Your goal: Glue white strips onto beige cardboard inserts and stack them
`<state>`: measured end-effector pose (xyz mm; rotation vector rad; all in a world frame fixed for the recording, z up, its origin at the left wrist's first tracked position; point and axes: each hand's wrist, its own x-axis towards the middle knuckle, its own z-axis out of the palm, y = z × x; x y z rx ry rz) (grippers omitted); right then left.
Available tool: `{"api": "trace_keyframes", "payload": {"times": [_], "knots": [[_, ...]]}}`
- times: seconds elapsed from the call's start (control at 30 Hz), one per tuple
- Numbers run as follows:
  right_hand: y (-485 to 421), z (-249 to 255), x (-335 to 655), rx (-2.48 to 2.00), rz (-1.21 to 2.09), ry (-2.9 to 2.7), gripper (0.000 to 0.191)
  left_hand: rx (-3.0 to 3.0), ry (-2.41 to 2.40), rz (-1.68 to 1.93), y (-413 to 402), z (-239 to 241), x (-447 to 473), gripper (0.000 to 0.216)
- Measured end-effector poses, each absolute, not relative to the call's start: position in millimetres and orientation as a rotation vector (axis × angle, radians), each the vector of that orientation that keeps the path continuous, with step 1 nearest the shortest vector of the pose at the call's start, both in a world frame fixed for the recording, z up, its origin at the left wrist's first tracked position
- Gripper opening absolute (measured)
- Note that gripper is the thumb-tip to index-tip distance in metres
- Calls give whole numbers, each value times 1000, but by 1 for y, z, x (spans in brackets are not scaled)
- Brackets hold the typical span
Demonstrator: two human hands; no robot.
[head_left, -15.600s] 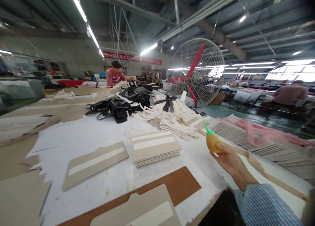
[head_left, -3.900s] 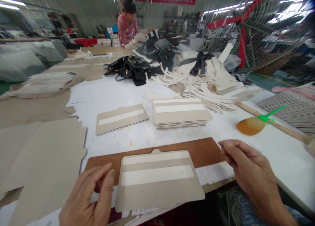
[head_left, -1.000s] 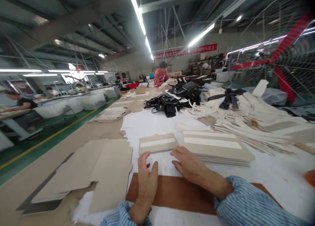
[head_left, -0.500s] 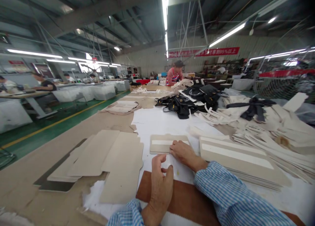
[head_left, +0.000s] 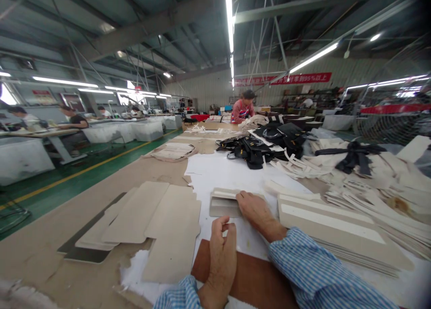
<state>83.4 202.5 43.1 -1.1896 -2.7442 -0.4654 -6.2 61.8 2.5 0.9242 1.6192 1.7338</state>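
Note:
My right hand (head_left: 257,211) pinches the near right edge of a small beige panel with a white strip (head_left: 225,193). That panel is tilted up at its near side, over another beige panel (head_left: 222,209) lying flat on the white sheet. My left hand (head_left: 222,253) hovers above a brown leather-like piece (head_left: 257,280), thumb and fingers bent and slightly apart, with nothing visible between them. Right of my right hand sits a stack of larger beige panels (head_left: 336,221), the top one bearing a white strip. Several plain beige panels (head_left: 175,228) lie overlapping on the left.
Black bag pieces (head_left: 259,143) are heaped farther along the table. Cream fabric strips (head_left: 377,192) pile up on the right. A bundle of light pieces (head_left: 173,150) lies at the back left. A co-worker (head_left: 243,108) leans over the table's far end.
My right hand has raised the near edge of the small panel, which lay flat before. My left fingers have drawn closer together. The whole view has shifted slightly.

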Motion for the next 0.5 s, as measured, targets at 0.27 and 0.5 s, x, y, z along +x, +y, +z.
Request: {"api": "trace_keyframes", "payload": {"times": [0.27,0.5], "knots": [[199,60,89,-1084,-582,-2469,2,725,1398,1795,69,-3,-13,63],[163,78,116,-780,-658,-2205,18,598,1235,1850,73,4,-15,95]]}}
